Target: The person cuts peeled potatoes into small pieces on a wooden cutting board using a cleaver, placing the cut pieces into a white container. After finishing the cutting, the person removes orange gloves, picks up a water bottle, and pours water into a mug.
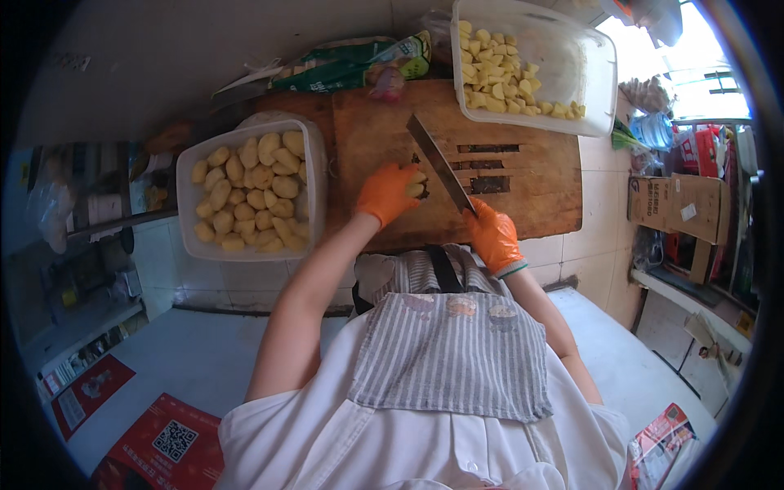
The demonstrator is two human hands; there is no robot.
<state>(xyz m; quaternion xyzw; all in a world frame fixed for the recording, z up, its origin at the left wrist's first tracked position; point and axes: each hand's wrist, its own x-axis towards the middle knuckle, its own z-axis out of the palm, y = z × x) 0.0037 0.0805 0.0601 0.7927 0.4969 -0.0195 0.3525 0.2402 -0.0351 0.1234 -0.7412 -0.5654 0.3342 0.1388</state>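
My left hand (387, 193), in an orange glove, grips potato pieces (416, 184) against a worn wooden cutting board (392, 122). Its fingers curl over them, so part of the potato is hidden. An orange glove also covers my right hand (493, 236), which is closed around the handle of a cleaver (440, 160). The blade is raised at a slant, tip pointing away from me, a little to the right of the potato. Slots with dark edges cut through the board right of the blade.
Left of the board stands a white plastic tub (184, 202) of whole peeled potatoes (251, 184). A translucent bin (563, 67) at the far right holds cut potato chunks (496, 73). Green plastic packaging (343, 64) and a reddish bundle (388, 84) lie along the board's back edge.
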